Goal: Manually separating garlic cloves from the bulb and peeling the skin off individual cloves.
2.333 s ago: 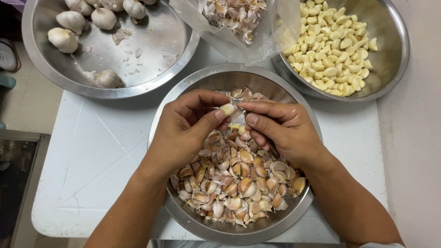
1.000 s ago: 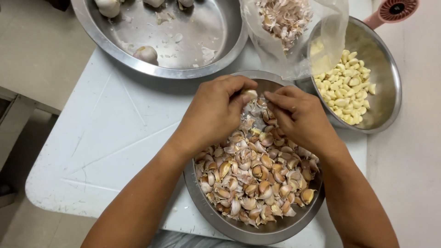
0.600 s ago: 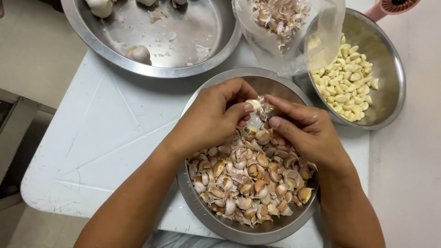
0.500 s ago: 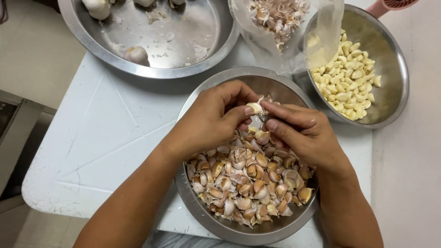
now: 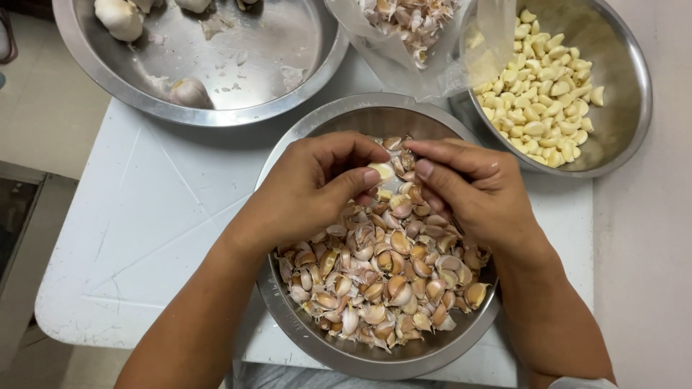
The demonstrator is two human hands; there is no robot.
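A steel bowl (image 5: 288,317) of unpeeled garlic cloves (image 5: 382,281) sits near on the white table (image 5: 144,216). Above its far half, the left hand (image 5: 306,191) and right hand (image 5: 468,191) pinch one pale clove (image 5: 382,173) between fingertips. Farther right stands a bowl of peeled cloves (image 5: 540,108), farther left a wide pan (image 5: 288,65) holding whole garlic bulbs (image 5: 189,91).

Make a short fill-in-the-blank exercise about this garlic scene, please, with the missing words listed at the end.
1. The left hand and right hand pinch one garlic clove over the ____ bowl.
2. The peeled cloves lie in the bowl on the ____.
3. The whole garlic bulbs lie in the big pan on the ____.

Missing words: middle; right; left
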